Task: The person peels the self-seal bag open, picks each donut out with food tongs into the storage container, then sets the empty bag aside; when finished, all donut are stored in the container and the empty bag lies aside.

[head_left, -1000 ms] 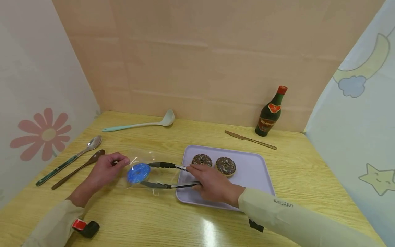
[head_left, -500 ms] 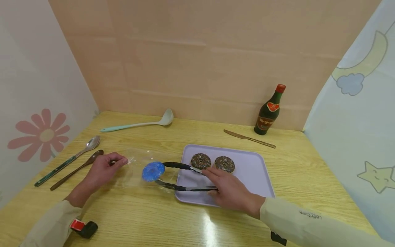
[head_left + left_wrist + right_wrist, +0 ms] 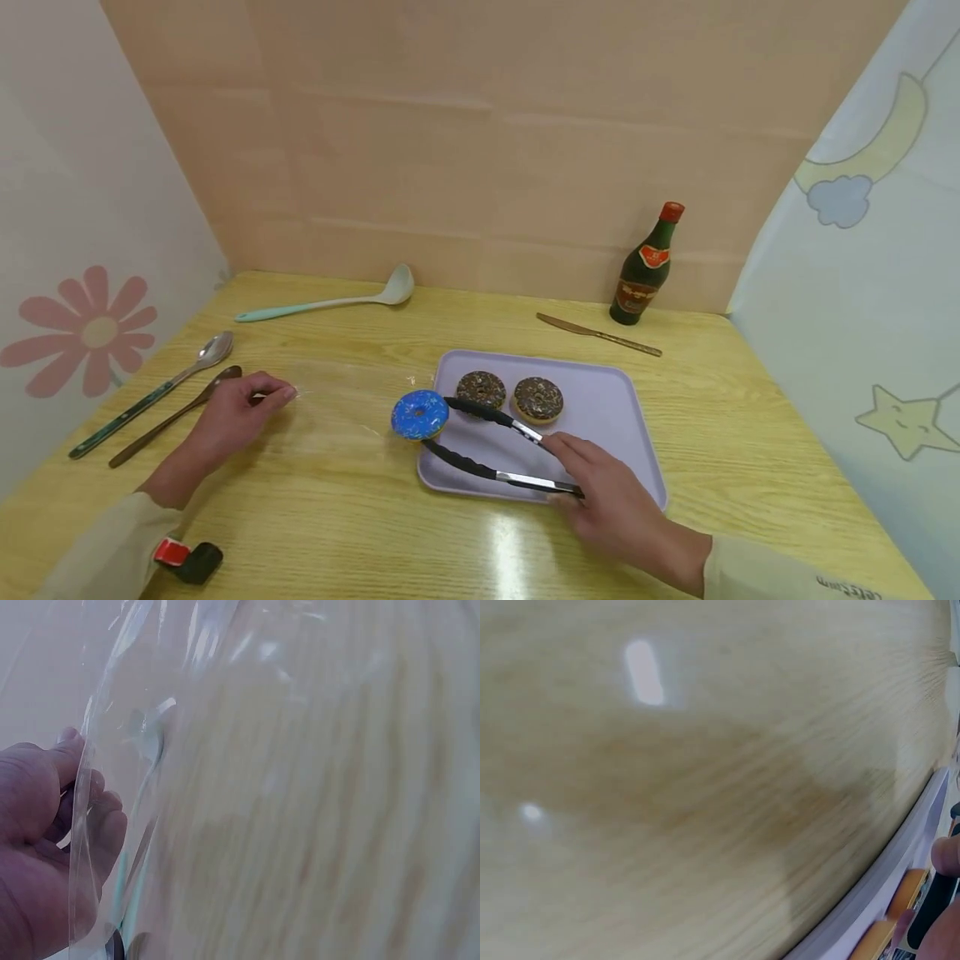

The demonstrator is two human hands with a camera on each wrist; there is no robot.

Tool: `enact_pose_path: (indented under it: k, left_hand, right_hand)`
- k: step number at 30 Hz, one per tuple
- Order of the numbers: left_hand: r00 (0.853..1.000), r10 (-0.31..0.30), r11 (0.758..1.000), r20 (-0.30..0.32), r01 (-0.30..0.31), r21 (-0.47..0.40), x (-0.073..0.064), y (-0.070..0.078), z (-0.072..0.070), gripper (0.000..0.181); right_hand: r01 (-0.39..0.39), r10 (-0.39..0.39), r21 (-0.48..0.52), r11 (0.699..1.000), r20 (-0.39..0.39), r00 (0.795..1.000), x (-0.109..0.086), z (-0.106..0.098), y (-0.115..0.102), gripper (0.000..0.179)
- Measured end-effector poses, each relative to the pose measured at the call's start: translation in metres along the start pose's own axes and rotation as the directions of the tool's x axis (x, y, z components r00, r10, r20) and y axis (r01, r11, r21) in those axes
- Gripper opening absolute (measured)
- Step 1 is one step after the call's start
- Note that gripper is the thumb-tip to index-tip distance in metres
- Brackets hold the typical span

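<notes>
My right hand (image 3: pixel 618 504) grips a pair of black and silver tongs (image 3: pixel 498 477), also partly seen at the right edge of the right wrist view. Between the tong tips is a blue donut (image 3: pixel 420 415) with sprinkles, at the tray's left edge in the head view. On the left, my left hand (image 3: pixel 236 417) pinches the edge of a clear plastic bag (image 3: pixel 341 408). In the left wrist view the bag (image 3: pixel 247 750) spreads out from the fingertips (image 3: pixel 69 746). Two chocolate donuts, one on the left (image 3: pixel 481 390) and one on the right (image 3: pixel 537 400), lie on the lilac tray (image 3: pixel 607 442).
A ladle (image 3: pixel 330 302) lies at the back left, and a knife (image 3: pixel 598 335) lies behind the tray. The dark bottle (image 3: pixel 642 267) stands at the back right. A green-handled spoon (image 3: pixel 153 394) and a brown wooden spoon (image 3: pixel 176 417) are by my left arm.
My right hand has moved right with the tongs, drawing the blue donut out of the bag to the tray's left edge. The left hand has kept its pinch on the bag.
</notes>
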State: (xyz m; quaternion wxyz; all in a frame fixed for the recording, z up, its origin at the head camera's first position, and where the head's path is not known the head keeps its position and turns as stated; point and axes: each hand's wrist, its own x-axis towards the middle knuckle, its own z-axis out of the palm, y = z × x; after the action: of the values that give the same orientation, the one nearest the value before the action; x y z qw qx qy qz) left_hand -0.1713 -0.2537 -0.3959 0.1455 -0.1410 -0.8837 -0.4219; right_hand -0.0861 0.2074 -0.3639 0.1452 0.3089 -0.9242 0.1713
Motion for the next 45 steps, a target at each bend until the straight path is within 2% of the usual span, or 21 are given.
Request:
enact_pose_path:
  k: [9, 18, 26, 32, 39, 42, 45]
  left_hand:
    - [0.998, 0.053, 0.99, -0.039, -0.047, 0.134, 0.005, -0.005, -0.006, 0.007]
    - [0.998, 0.069, 0.975, -0.014, -0.064, 0.211, 0.002, -0.007, -0.006, 0.006]
    - [0.998, 0.057, 0.971, -0.001, -0.055, 0.234, 0.002, -0.007, -0.007, 0.007]
    - [0.997, 0.072, 0.973, -0.002, -0.07, 0.22, 0.003, -0.005, -0.003, 0.005]
    - [0.995, 0.1, 0.975, 0.008, -0.099, 0.197, 0.004, -0.005, 0.0, 0.005]
    - [0.994, 0.108, 0.975, 0.008, -0.108, 0.195, 0.005, -0.005, 0.001, 0.005]
    - [0.993, 0.116, 0.973, 0.008, -0.115, 0.199, 0.006, -0.004, 0.002, 0.005]
  right_hand:
    - [-0.091, 0.09, -0.002, 0.996, -0.132, 0.987, -0.037, -0.028, 0.018, 0.071]
    - [-0.215, 0.193, -0.093, 0.972, -0.202, 0.96, -0.071, -0.056, 0.049, 0.071]
    - [-0.346, 0.319, -0.165, 0.924, -0.167, 0.933, -0.095, -0.064, 0.07, 0.068]
    - [-0.351, 0.329, -0.213, 0.912, -0.135, 0.935, -0.107, -0.061, 0.079, 0.068]
    - [-0.345, 0.32, -0.231, 0.91, -0.136, 0.937, -0.113, -0.061, 0.083, 0.068]
    - [-0.357, 0.337, -0.226, 0.906, -0.123, 0.933, -0.115, -0.063, 0.083, 0.068]
    - [-0.391, 0.377, -0.208, 0.897, -0.103, 0.92, -0.117, -0.066, 0.081, 0.07]
